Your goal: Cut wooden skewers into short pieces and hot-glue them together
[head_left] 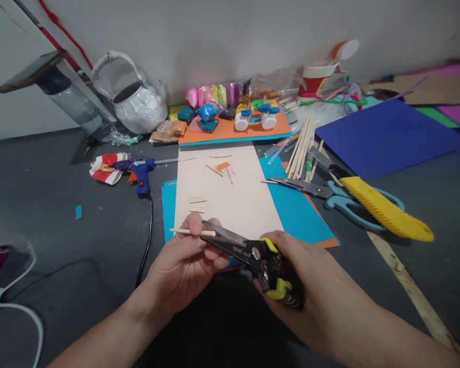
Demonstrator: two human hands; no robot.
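Between the thumb and fingers of my left hand point(187, 266) is a short thin wooden stick point(184, 232), held roughly level. My right hand point(306, 276) is wrapped around the black and yellow handles of heavy-duty snips point(249, 252). Their blades are parted, pointing left, with the stick's right end close to the gap; I cannot tell whether they touch it. Just beyond my left hand, several short cut stick pieces point(197, 201) lie in two small groups on a pale sheet point(230, 199). Orange paper scraps point(223, 166) lie farther up that sheet.
A blue glue gun point(140, 171) with its cord lies left. Blue-handled scissors point(329, 194), a yellow utility knife point(387, 207) and a bundle of wooden sticks point(302, 145) lie right. Behind are clay packets point(207, 112), a silver pot point(138, 107) and a dark blue sheet point(383, 138).
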